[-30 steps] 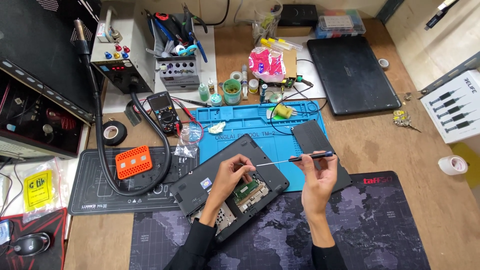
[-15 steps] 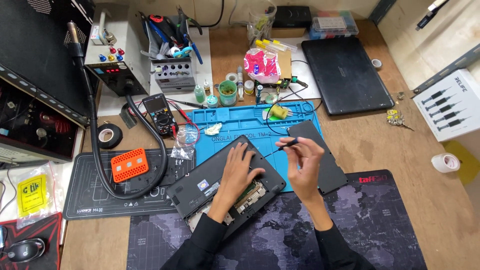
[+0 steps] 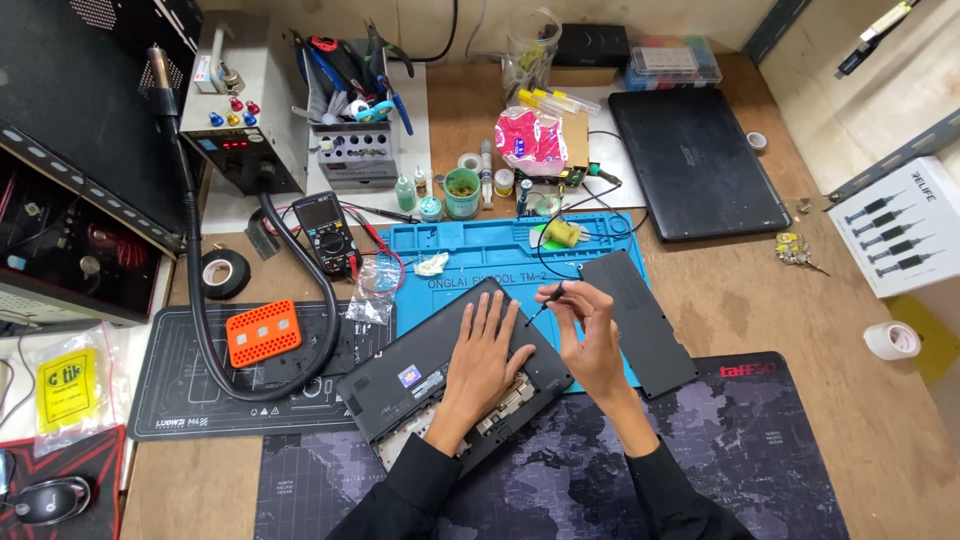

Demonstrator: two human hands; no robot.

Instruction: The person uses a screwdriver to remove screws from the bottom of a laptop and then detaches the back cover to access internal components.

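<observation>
An overturned black laptop (image 3: 420,372) lies at an angle across the blue work mat (image 3: 500,250) and the dark map-print mat (image 3: 760,450). My left hand (image 3: 487,352) rests flat on its underside, fingers spread. My right hand (image 3: 588,330) pinches a thin black screwdriver (image 3: 545,301), its tip pointing down at the laptop's upper right edge. A loose black cover panel (image 3: 640,318) lies just right of my right hand.
A second closed black laptop (image 3: 695,160) lies at the back right. A multimeter (image 3: 325,230), tape roll (image 3: 224,272), orange block (image 3: 263,332), soldering station (image 3: 245,110) with hose, bottles and a tool rack crowd the back left. A white box (image 3: 895,225) sits right.
My right hand has swung the screwdriver from lying level above the cover panel to a steep angle with its tip at the laptop's edge. My left hand stays on the laptop.
</observation>
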